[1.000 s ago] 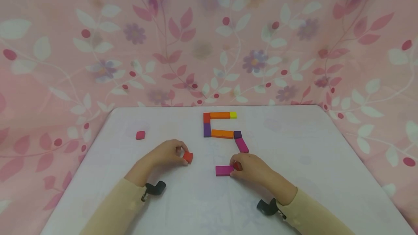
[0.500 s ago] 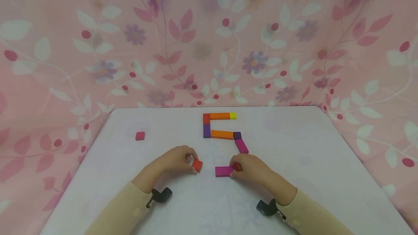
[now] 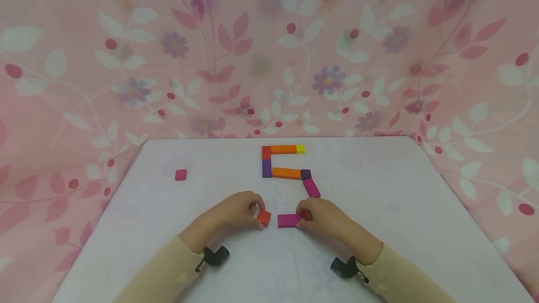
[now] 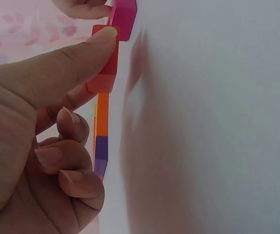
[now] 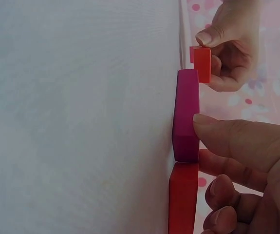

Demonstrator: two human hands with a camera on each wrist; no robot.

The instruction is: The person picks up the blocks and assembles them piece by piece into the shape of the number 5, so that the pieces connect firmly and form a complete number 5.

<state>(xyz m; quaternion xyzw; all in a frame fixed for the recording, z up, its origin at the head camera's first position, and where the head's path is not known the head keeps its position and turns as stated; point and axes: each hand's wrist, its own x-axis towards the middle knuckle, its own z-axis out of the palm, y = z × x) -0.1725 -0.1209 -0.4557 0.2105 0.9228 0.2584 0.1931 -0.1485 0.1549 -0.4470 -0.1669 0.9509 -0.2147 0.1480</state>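
My left hand (image 3: 233, 214) pinches a small orange-red block (image 3: 264, 217) between thumb and finger, just left of a magenta block (image 3: 288, 220). In the left wrist view that orange-red block (image 4: 103, 80) appears held off the white tabletop, its other fingers curled underneath. The magenta block lies on the table, and my right hand (image 3: 328, 216) pinches its right end. From the right wrist, the thumb presses one side of the magenta block (image 5: 186, 117), with a finger behind it. A red block (image 5: 182, 195) butts against its end, partly hidden by the right hand in the head view.
Farther back, an orange bar (image 3: 283, 149), a yellow cube (image 3: 301, 149), a red block (image 3: 266, 152), a purple block (image 3: 267, 168), another orange bar (image 3: 286, 173), a dark purple cube (image 3: 306, 174) and a slanted magenta block (image 3: 311, 187) form a line. A pink cube (image 3: 180, 175) sits left.
My left hand has carried the orange-red block rightward and slightly nearer the front, closing toward the magenta block. My right hand and the other blocks have stayed in place.
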